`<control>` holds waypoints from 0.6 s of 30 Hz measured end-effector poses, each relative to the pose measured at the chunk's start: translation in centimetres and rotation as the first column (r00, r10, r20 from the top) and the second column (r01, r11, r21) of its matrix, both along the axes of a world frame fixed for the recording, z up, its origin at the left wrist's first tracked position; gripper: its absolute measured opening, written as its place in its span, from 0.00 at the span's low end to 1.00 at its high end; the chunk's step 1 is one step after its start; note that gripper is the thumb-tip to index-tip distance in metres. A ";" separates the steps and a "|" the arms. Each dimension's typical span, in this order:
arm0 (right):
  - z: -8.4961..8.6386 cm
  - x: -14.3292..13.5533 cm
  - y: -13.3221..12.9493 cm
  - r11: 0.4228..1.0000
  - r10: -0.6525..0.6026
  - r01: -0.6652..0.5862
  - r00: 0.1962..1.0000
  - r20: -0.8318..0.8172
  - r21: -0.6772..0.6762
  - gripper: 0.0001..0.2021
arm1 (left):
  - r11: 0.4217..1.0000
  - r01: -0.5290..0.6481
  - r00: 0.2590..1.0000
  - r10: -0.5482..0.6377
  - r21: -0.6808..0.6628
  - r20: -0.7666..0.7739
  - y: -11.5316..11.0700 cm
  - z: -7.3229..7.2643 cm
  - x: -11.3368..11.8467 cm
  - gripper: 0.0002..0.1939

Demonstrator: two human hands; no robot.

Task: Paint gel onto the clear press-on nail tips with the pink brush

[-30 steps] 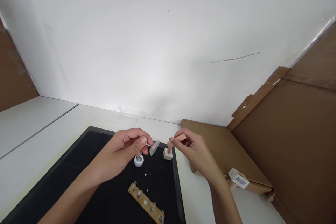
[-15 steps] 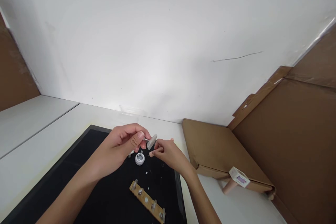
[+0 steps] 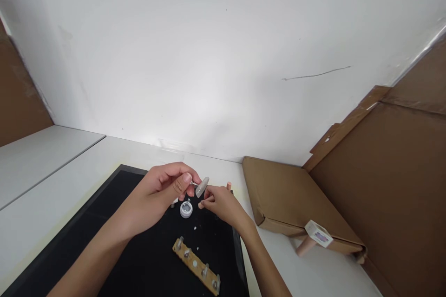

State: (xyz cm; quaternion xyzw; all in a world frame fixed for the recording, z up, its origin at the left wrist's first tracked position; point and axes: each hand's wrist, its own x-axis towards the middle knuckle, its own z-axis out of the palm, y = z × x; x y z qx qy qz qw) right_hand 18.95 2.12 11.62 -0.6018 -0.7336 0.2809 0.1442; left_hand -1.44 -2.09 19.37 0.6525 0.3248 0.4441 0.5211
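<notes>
My left hand (image 3: 165,188) pinches a thin metal stem that carries a greyish, glossy false nail (image 3: 202,187), tilted upward. Close on its right, my right hand (image 3: 223,200) is closed in a pinch, its fingertips by the nail's edge. A pinkish stick-like tool (image 3: 229,185) shows behind that hand; most of it is hidden, and its working tip cannot be made out. Below the hands, a small open white jar (image 3: 186,209) with silvery-grey contents stands on the black mat (image 3: 139,260). Nearer me lies a tan strip (image 3: 195,267) bearing several clear nail holders.
A flat brown cardboard box (image 3: 285,190) lies on the white table at right. A small white box (image 3: 318,233) and a pinkish cylinder (image 3: 305,246) are at its front edge. Cardboard panels (image 3: 393,176) stand at both sides, with a white wall (image 3: 195,55) behind.
My right hand has shifted and turned slightly, so more of the pinkish tool's far end shows. The left hand and the nail stay almost where they were.
</notes>
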 end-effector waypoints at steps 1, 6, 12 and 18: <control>0.1 0.1 0.0 1.000 -0.004 0.004 1.000 0.005 0.003 0.08 | 1.000 -0.002 1.000 0.002 0.001 0.000 0.0 -0.1 0.0 0.14; 0.7 0.5 -0.2 0.999 -0.007 0.007 1.000 0.001 0.031 0.06 | 1.000 -0.003 1.000 0.003 0.006 -0.007 -0.1 -0.1 -0.1 0.14; 0.9 0.6 -0.3 0.999 0.025 -0.024 0.999 -0.036 0.033 0.05 | 1.000 -0.013 1.000 0.013 0.005 -0.014 0.0 0.0 -0.1 0.14; 0.2 0.0 -0.2 0.999 0.046 -0.045 0.998 -0.052 0.023 0.03 | 1.000 -0.015 1.000 0.015 0.001 -0.012 -0.2 0.2 -0.2 0.14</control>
